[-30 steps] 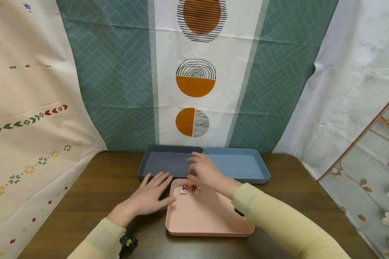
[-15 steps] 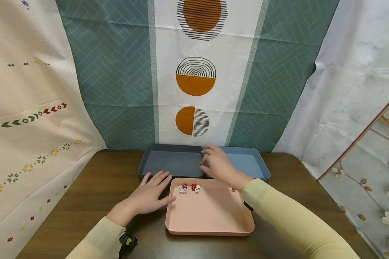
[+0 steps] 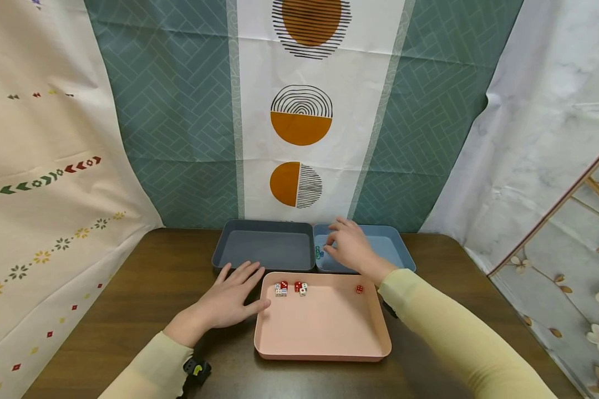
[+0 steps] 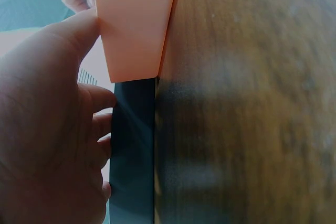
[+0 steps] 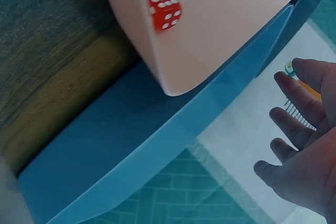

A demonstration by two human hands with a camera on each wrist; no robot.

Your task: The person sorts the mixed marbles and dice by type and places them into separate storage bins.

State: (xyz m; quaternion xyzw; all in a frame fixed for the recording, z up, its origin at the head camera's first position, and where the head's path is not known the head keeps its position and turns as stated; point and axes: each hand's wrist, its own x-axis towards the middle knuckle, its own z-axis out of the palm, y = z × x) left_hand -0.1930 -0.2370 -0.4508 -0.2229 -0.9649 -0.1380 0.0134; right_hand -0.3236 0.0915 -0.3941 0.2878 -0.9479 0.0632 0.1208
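My left hand [image 3: 224, 302] lies with fingers spread at the left of the pink tray [image 3: 324, 332], thumb on its rim. The other fingertips reach toward the dark grey tray [image 3: 264, 252]. Over the left part of the blue tray [image 3: 386, 246], my right hand [image 3: 349, 246] pinches a small green-and-white piece [image 5: 289, 68] between thumb and index finger, its kind unclear. Small green and blue pieces [image 3: 318, 253] lie by that tray's left wall. Two small groups of red and white dice [image 3: 281, 289] sit near the pink tray's back edge; a single red die [image 3: 359, 289] lies back right.
Both back trays stand side by side on the brown wooden table [image 3: 145, 288], right behind the pink one. A patterned curtain [image 3: 299, 183] hangs behind the table, with printed cloths at both sides.
My right hand has moved right, from over the dark grey and pink trays to the blue tray. The single red die and the green and blue pieces have come into view. My left hand stays put.
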